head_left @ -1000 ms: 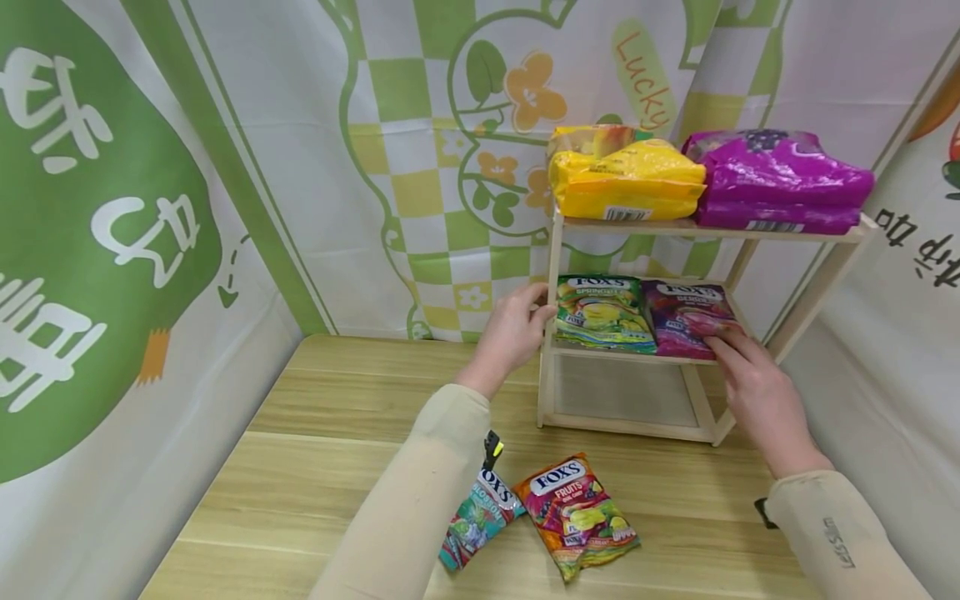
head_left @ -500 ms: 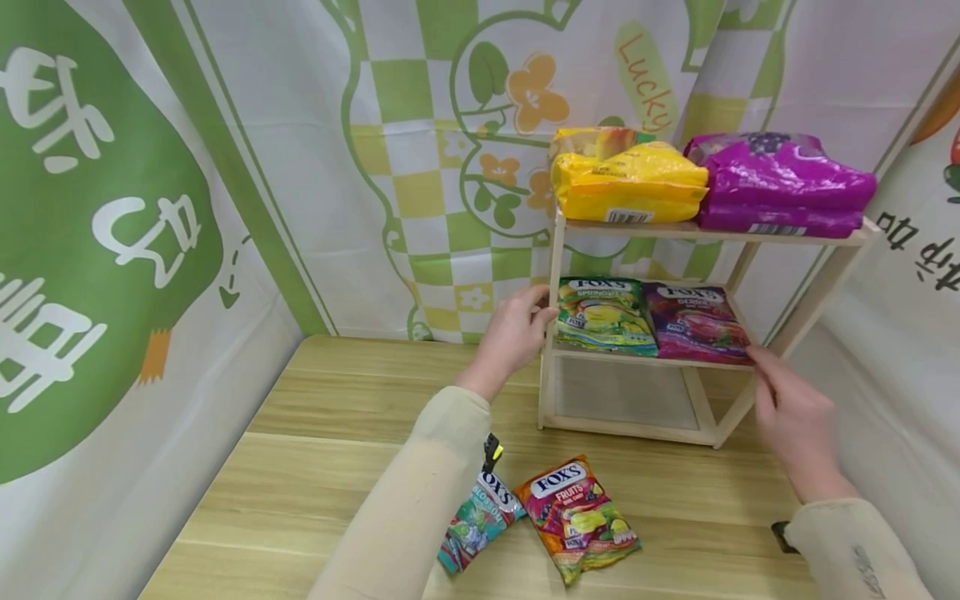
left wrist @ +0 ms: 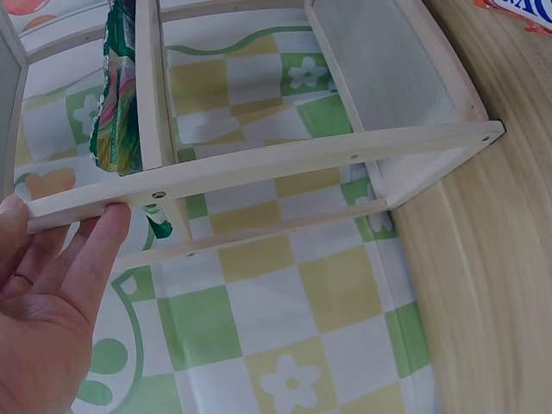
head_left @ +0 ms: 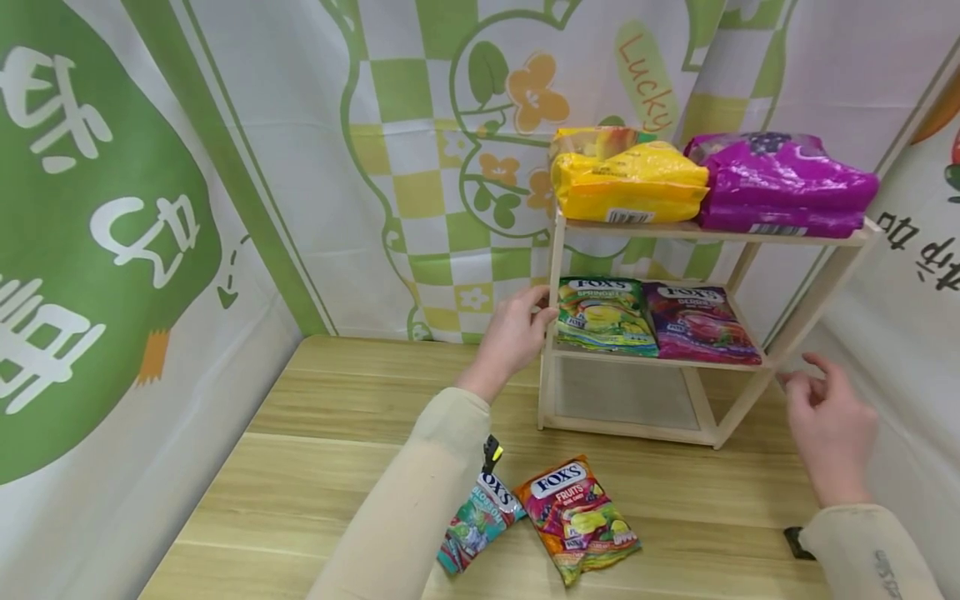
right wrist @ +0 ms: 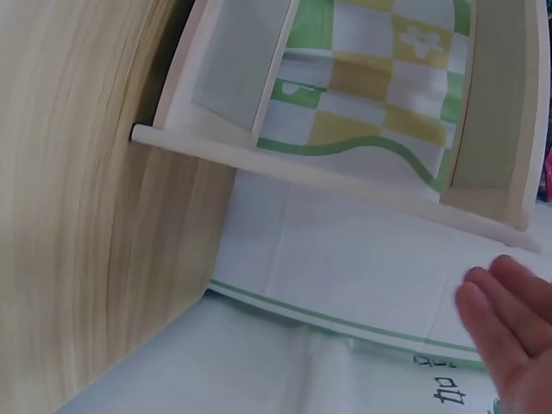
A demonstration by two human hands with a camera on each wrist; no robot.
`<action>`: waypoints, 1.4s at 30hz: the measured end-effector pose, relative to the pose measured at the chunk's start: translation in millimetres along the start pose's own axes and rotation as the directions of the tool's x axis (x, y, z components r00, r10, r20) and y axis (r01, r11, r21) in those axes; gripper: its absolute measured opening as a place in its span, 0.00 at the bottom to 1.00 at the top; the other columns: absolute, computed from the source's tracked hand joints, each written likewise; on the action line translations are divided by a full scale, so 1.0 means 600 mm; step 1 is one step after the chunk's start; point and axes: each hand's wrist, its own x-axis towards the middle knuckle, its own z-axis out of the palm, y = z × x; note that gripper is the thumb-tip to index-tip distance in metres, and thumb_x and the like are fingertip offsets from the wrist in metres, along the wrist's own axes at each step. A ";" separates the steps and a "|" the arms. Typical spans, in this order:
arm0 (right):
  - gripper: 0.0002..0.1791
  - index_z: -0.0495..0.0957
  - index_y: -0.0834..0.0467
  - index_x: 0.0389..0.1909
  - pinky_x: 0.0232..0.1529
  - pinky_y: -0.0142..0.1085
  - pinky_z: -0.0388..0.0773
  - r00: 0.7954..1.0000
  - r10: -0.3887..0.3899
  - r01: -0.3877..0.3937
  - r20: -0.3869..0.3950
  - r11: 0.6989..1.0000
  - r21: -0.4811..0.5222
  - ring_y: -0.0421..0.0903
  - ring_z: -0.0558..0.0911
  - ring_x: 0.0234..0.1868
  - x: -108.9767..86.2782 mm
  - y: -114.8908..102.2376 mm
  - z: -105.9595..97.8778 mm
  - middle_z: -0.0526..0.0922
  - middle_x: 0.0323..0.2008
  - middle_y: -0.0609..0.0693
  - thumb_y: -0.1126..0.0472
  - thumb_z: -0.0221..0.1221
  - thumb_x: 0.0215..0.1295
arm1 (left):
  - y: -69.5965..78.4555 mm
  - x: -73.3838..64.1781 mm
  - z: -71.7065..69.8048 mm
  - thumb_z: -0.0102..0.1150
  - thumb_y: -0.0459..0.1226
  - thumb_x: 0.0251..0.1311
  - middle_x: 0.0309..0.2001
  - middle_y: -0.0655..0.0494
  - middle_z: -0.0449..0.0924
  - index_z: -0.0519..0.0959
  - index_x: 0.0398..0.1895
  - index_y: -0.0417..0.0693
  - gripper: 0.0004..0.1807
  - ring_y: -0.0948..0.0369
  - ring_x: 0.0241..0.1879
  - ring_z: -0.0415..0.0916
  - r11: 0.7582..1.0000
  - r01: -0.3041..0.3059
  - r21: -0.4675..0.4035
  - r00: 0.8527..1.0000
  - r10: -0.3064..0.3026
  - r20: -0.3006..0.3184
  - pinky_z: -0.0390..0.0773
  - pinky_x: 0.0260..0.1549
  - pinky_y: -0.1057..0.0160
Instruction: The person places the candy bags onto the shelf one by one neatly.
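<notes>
A small wooden shelf rack [head_left: 550, 387] stands at the table's right. My left hand [head_left: 512, 337] grips its left front upright [left wrist: 259, 168], thumb on one side and fingers on the other. On the middle shelf a green candy bag [head_left: 603, 317] and a dark purple berries candy bag [head_left: 697, 321] lie side by side. My right hand [head_left: 832, 425] is off to the right of the rack, fingers loosely bent and holding nothing. In the right wrist view the right hand's fingertips [right wrist: 474, 297] are apart from the rack's side post [right wrist: 345, 185].
A yellow bag [head_left: 630, 183] and a bright purple bag [head_left: 783, 187] sit on the top shelf. On the table [head_left: 300, 467] lie an orange Fox's fruits candy bag [head_left: 577, 517] and a teal candy bag [head_left: 480, 517], partly hidden by the left sleeve. Printed cloth walls surround the table.
My right hand has let go of the purple berries bag's front corner and drawn away to the right, past the rack. The left hand has stayed on the upright.
</notes>
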 end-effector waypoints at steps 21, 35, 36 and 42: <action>0.21 0.70 0.72 0.63 0.44 0.69 0.76 0.880 0.026 -0.009 0.474 0.999 -0.038 0.76 0.81 0.45 0.022 0.029 0.006 0.83 0.44 0.74 0.61 0.52 0.79 | -0.001 -0.001 0.001 0.54 0.36 0.76 0.54 0.47 0.80 0.74 0.66 0.39 0.19 0.55 0.50 0.82 0.999 0.025 -0.043 1.000 -0.025 0.001 0.85 0.47 0.67; 0.22 0.65 0.75 0.63 0.44 0.70 0.78 0.826 0.048 -0.057 0.561 0.998 -0.001 0.72 0.85 0.40 0.023 0.043 0.011 0.78 0.49 0.79 0.61 0.47 0.82 | -0.014 -0.006 0.000 0.54 0.37 0.76 0.58 0.43 0.78 0.68 0.72 0.40 0.24 0.50 0.53 0.82 0.992 0.053 -0.112 0.996 -0.045 0.071 0.86 0.47 0.63; 0.22 0.65 0.75 0.63 0.44 0.70 0.78 0.824 0.045 -0.058 0.565 0.998 0.005 0.72 0.85 0.40 0.023 0.044 0.011 0.78 0.49 0.79 0.61 0.47 0.82 | -0.019 -0.008 0.000 0.54 0.37 0.76 0.58 0.44 0.79 0.68 0.72 0.41 0.24 0.50 0.53 0.82 0.993 0.055 -0.108 0.995 -0.046 0.083 0.86 0.48 0.62; 0.21 0.65 0.75 0.63 0.45 0.71 0.77 0.828 0.038 -0.048 0.559 0.999 0.004 0.75 0.84 0.43 0.027 0.044 0.013 0.78 0.50 0.79 0.61 0.46 0.82 | -0.056 -0.028 -0.006 0.55 0.39 0.76 0.58 0.47 0.81 0.72 0.70 0.45 0.23 0.50 0.54 0.82 0.997 0.070 -0.011 0.985 -0.068 0.157 0.84 0.52 0.55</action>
